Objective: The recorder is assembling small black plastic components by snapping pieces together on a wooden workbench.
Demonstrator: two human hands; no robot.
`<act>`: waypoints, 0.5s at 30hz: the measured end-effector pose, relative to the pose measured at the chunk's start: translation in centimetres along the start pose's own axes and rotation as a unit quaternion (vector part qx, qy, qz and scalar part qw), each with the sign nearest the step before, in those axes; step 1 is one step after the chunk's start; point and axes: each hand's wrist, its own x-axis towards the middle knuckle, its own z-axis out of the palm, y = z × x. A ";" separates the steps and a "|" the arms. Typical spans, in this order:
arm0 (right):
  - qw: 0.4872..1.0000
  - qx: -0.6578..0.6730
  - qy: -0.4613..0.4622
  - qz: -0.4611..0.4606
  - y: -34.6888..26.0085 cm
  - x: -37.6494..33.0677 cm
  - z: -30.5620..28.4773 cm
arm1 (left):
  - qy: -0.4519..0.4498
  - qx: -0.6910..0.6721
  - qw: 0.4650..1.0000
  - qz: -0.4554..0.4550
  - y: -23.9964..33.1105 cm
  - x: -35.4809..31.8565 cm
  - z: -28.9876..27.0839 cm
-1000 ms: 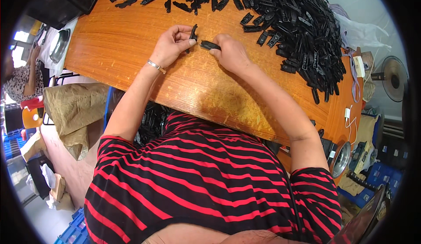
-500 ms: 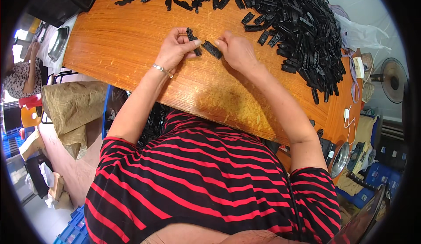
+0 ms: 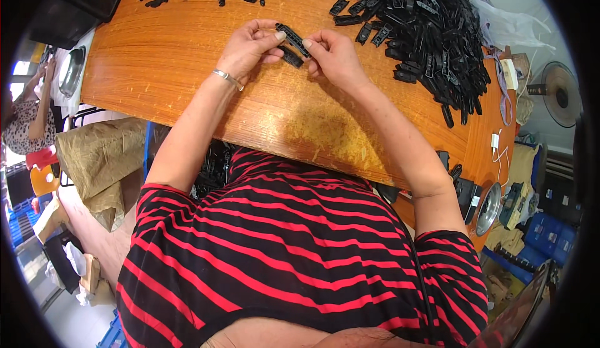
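A long, narrow black plastic part slants between my hands above the wooden table. My left hand, with a silver bracelet at the wrist, pinches its upper left end between thumb and fingers. At its lower right end, my right hand grips with thumb and curled fingers. Just below it is a second black plastic part, close to my left fingertips. It seems to lie on the tabletop, though whether any finger touches it I cannot tell.
A big heap of similar black parts covers the table's far and right side, with loose ones at its edge. A fan stands at right. Brown sheeting hangs at left; farther off is another person.
My right hand has come in to the left and taken hold of the part in my left hand, which is now turned slantwise. The other part stays below. The view has shifted slightly.
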 end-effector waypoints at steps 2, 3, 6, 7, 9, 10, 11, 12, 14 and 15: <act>1.000 -0.012 0.011 -0.010 -0.2 -0.1 0.3 | -0.012 -0.027 1.000 -0.005 -0.5 0.3 0.2; 1.000 -0.013 0.010 -0.009 -0.2 0.0 0.4 | -0.010 -0.027 1.000 -0.005 -0.5 0.3 0.2; 1.000 -0.005 0.004 -0.022 -0.3 0.2 0.4 | -0.014 -0.022 1.000 -0.006 -0.3 0.5 0.4; 1.000 -0.017 0.004 -0.022 -0.6 0.2 0.4 | -0.011 -0.022 1.000 -0.005 -0.3 0.5 0.4; 0.999 -0.029 0.002 -0.022 -0.8 0.3 0.4 | -0.007 -0.024 1.000 -0.003 0.0 0.4 0.7; 0.999 -0.045 0.005 -0.022 -0.8 0.4 0.4 | 0.018 -0.015 1.000 0.004 0.1 0.2 1.0; 0.998 -0.061 0.007 -0.021 -0.8 0.4 0.3 | 0.042 -0.006 0.999 0.011 0.3 0.1 1.2; 0.998 -0.061 0.007 -0.021 -0.8 0.5 0.2 | 0.042 -0.007 0.999 0.011 0.5 0.2 1.0; 0.995 -0.096 0.001 -0.011 -0.6 0.5 0.1 | 0.034 0.000 0.999 0.016 0.8 0.4 0.5; 0.995 -0.096 0.001 -0.010 -0.5 0.4 0.2 | 0.033 0.000 0.999 0.016 0.8 0.4 0.5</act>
